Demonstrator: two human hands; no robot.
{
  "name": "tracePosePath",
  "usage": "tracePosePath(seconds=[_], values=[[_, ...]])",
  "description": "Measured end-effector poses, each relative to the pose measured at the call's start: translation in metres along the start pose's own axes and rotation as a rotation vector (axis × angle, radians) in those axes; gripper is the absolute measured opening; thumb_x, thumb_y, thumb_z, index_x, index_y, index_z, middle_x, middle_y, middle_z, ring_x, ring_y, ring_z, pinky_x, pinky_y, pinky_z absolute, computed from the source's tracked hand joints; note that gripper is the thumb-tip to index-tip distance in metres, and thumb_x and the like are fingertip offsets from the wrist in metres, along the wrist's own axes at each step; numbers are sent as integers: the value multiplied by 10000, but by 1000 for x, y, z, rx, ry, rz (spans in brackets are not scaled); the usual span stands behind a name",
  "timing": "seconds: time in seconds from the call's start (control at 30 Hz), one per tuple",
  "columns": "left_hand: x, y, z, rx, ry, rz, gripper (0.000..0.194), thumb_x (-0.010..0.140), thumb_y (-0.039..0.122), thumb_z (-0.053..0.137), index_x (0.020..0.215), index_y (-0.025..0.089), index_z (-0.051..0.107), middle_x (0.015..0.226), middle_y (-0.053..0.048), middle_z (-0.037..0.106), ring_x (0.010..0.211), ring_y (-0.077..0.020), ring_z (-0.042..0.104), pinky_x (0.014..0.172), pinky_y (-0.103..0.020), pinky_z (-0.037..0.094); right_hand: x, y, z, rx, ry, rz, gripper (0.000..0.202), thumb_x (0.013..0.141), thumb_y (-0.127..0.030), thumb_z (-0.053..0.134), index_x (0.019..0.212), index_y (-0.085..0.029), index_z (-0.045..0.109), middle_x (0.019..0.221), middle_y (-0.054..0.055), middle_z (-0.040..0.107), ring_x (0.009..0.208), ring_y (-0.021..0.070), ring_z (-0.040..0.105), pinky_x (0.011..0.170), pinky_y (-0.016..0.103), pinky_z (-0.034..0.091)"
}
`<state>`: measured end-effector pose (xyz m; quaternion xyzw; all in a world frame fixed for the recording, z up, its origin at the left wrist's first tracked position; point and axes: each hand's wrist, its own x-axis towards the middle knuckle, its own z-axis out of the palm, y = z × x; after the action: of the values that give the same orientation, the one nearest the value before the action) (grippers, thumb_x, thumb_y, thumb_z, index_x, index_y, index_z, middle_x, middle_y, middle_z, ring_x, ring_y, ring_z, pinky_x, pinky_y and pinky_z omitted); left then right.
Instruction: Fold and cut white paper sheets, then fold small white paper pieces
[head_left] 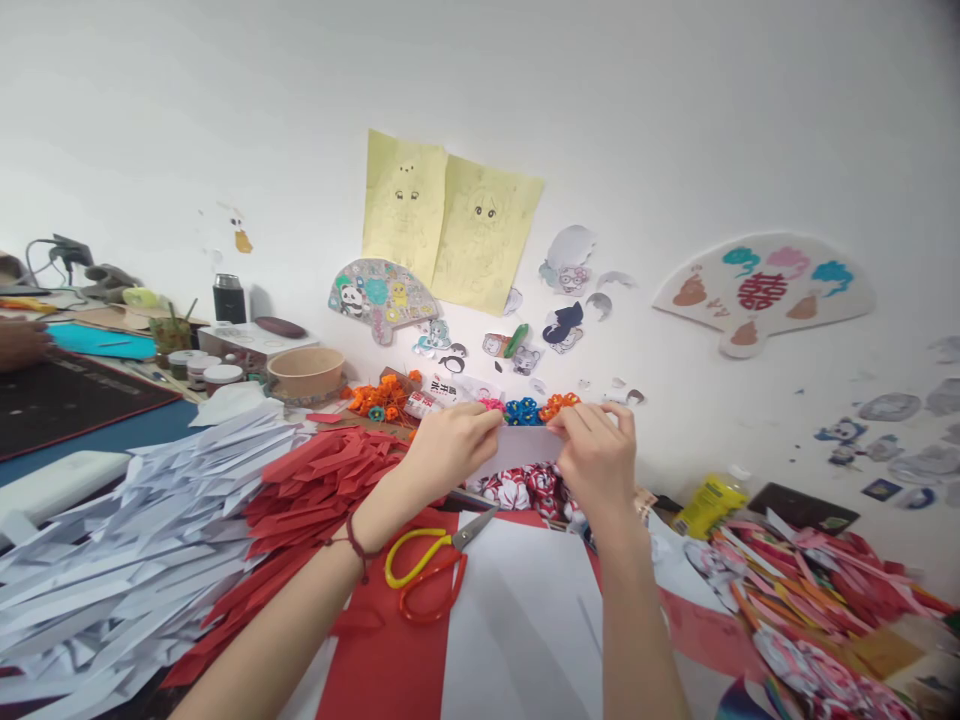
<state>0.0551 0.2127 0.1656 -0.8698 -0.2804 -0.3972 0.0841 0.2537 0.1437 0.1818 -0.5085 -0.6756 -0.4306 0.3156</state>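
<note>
Both of my hands are raised above the work surface, holding one white strip of paper (pixel 525 447) stretched between them. My left hand (pixel 459 437) pinches its left end, and a dark red cord bracelet circles that wrist. The right end is pinched by my right hand (pixel 596 445). Below lie scissors (pixel 442 560) with one yellow and one red handle, their blades pointing up and right. They rest across a red paper sheet (pixel 390 660) and a white paper sheet (pixel 525 620). Behind the strip sit small folded red and white pieces (pixel 517 490).
Left of my arm are heaps of white strips (pixel 150 540) and red strips (pixel 315 490). Jars (pixel 223 377) and a round tan bowl (pixel 306 372) stand behind. A yellow bottle (pixel 709 503) leans at right near colorful strips (pixel 817 590). Another person's hand (pixel 22 343) shows far left.
</note>
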Motion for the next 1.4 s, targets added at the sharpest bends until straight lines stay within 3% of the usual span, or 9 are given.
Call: tracePosePath(seconds=[0.23,0.37,0.53,0.67,0.77,0.97,1.2,1.4], values=[[-1,-18,-6,103,10,-28,144,884,185,467,761,203,538,722,3,573,698,-148,521,536,-272,244,-5,21,-8,-71,66,65,241,813,3,466,712,-213,496,701,-13,627,686,160,565,874,347,341],[-2,-15,-6,253,95,-18,152,891,152,469,780,200,561,736,-26,606,767,-181,540,553,-299,273,-7,21,-3,-47,52,99,229,810,-13,475,713,-217,509,705,-6,633,692,171,558,853,343,345],[-1,3,-10,242,248,34,183,956,190,425,957,181,608,965,-70,677,917,-211,561,787,-343,399,-7,21,-1,69,42,164,163,852,-118,536,737,-223,583,734,-8,687,698,179,598,856,365,330],[-1,15,-14,194,345,38,271,977,175,406,1198,192,562,1256,-84,626,1153,-216,532,1021,-398,329,-2,13,-10,117,24,111,153,885,-161,553,761,-225,617,768,-2,705,724,183,616,864,365,345],[-1,19,-12,193,276,87,263,1000,190,384,1199,193,555,1193,-78,644,1124,-214,546,1024,-404,332,2,-1,-15,184,-10,52,141,887,-166,575,772,-225,631,774,0,703,752,185,610,831,332,389],[-3,16,2,26,90,66,213,1014,226,371,927,167,556,898,-48,600,849,-195,539,751,-324,428,1,-12,-10,241,-77,96,167,901,-153,553,782,-219,650,754,10,677,725,180,611,706,294,415],[-4,11,2,13,70,77,192,990,154,395,866,161,541,882,-53,561,834,-203,479,721,-331,413,1,-16,-6,401,-251,164,107,922,-212,575,936,-246,675,930,-8,740,843,181,682,754,283,460],[-4,14,-1,39,7,161,191,961,87,380,896,143,551,929,-77,555,849,-210,456,756,-338,423,4,-26,-5,473,-360,122,190,967,-242,502,1009,-234,687,1010,19,749,901,202,694,790,299,478]])
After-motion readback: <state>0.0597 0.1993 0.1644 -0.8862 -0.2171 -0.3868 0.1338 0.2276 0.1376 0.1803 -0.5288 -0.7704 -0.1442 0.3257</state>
